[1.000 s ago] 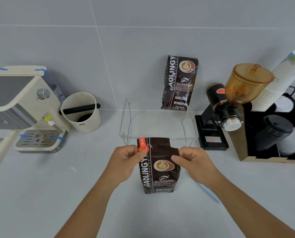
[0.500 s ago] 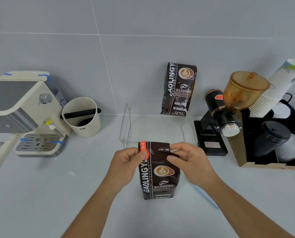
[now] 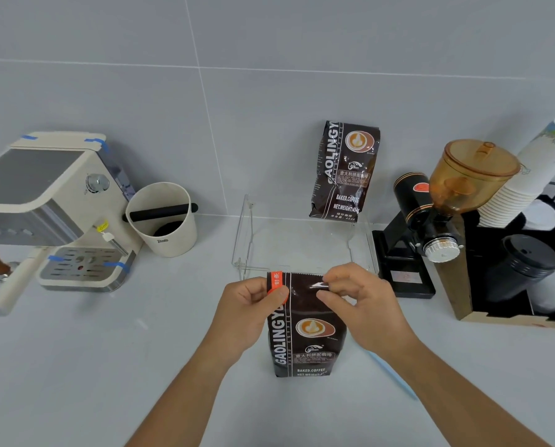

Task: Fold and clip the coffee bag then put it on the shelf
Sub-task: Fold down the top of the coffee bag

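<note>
A dark brown coffee bag (image 3: 305,337) stands upright on the counter in front of me. My left hand (image 3: 248,309) pinches its top left corner, thumb on an orange tab (image 3: 276,282). My right hand (image 3: 355,300) grips the top right edge, fingers curled over the flat top strip. Just behind the bag stands a clear acrylic shelf (image 3: 247,240). A second identical coffee bag (image 3: 343,171) stands on the shelf against the wall. A thin light-blue clip (image 3: 395,375) lies on the counter under my right forearm.
An espresso machine (image 3: 53,208) and a white knock box (image 3: 164,219) stand at the left. A coffee grinder (image 3: 437,214) with an amber hopper, stacked paper cups (image 3: 527,175) and a black cup organiser (image 3: 527,279) fill the right side.
My right hand has slid from the bag's right side up onto its top edge. The left hand stays on the orange tab.
</note>
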